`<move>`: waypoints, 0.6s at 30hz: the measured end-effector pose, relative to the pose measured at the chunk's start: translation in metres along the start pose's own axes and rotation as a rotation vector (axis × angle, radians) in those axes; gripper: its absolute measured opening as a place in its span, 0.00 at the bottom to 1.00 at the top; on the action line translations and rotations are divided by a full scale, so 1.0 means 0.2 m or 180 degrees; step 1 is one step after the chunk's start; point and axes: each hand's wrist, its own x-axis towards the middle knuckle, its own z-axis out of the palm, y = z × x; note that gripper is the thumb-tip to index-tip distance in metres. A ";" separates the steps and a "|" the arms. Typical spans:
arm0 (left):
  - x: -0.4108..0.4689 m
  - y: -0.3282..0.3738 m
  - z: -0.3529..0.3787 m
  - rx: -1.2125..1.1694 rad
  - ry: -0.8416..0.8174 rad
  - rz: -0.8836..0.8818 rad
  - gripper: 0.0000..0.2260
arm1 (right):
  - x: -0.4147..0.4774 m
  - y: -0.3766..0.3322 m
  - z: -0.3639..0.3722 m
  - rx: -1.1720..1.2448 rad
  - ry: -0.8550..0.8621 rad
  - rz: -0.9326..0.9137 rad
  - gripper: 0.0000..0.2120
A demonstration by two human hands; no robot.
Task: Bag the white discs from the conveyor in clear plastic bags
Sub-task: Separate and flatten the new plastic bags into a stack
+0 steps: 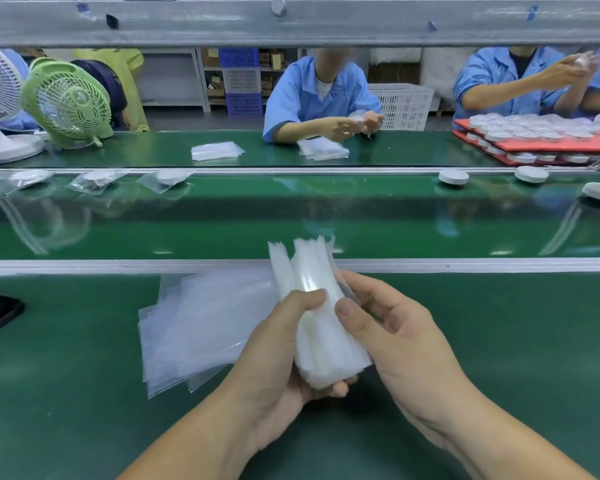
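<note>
Both hands were over the green counter (66,393), at six o'clock of the view. The left hand (278,358) gripped a bundle of clear bags (321,306) from below, fingers curled under it and thumb laid across its front. The right hand (402,341) pinched the bundle's right edge between thumb and fingers. The bundle stood roughly upright, its open ends fanned toward twelve o'clock.

Loose bags (201,323) lay flat and overlapping on the counter at nine o'clock from the hands, just beside the left wrist.

The conveyor (291,220) ran across the view beyond the counter. Three bare white discs (453,177) sat along its far edge at about two o'clock – well apart from the hands. Bagged discs (168,179) lay along the same edge at about ten o'clock.

Across the conveyor, two people in blue coats handled small items. A green fan (68,102) stood at ten o'clock, and red trays (548,146) stacked with more discs at two o'clock.
</note>
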 end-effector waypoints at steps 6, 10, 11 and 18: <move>0.01 -0.02 -0.02 -0.0129 -0.0118 0.0055 0.21 | 0.00 0.02 0.00 -0.0321 0.0210 0.0049 0.14; 0.02 -0.02 -0.04 -0.0352 -0.0215 0.0075 0.22 | 0.02 0.04 -0.02 -0.0713 0.0508 0.0085 0.20; 0.02 -0.01 -0.04 -0.0404 -0.0246 0.0064 0.23 | 0.02 0.04 -0.02 -0.0729 0.0538 0.0127 0.21; 0.03 -0.03 -0.05 -0.0339 -0.0168 -0.0005 0.24 | 0.00 0.03 -0.02 -0.1216 0.0445 -0.0019 0.31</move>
